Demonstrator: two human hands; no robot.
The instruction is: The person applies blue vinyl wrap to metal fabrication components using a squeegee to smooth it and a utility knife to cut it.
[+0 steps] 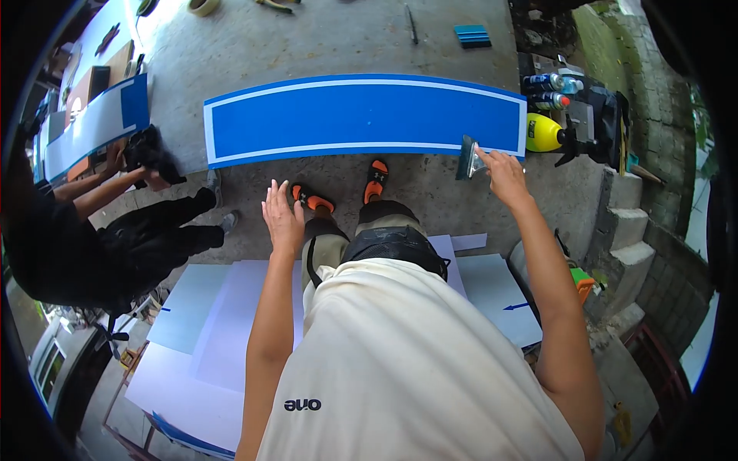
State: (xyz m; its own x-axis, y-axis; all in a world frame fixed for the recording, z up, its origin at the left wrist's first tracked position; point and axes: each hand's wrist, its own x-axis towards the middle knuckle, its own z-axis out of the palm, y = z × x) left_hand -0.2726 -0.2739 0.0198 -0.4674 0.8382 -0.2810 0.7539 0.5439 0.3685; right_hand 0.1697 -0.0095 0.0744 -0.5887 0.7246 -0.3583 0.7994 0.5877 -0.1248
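Observation:
A long blue sign panel with a white border line lies across the grey table, along its near edge. My right hand grips a squeegee with a dark, wide blade and a shiny metal holder. The blade overlaps the panel's lower edge near its right end in this view. Below the panel's left half, apart from it, my left hand is raised with fingers stretched out and nothing in it.
A teal block-like applicator and a thin pen-like tool lie at the table's back. Spray cans and a yellow sprayer bottle stand right. A co-worker handles another blue-and-white panel at left. Pale sheets are behind me.

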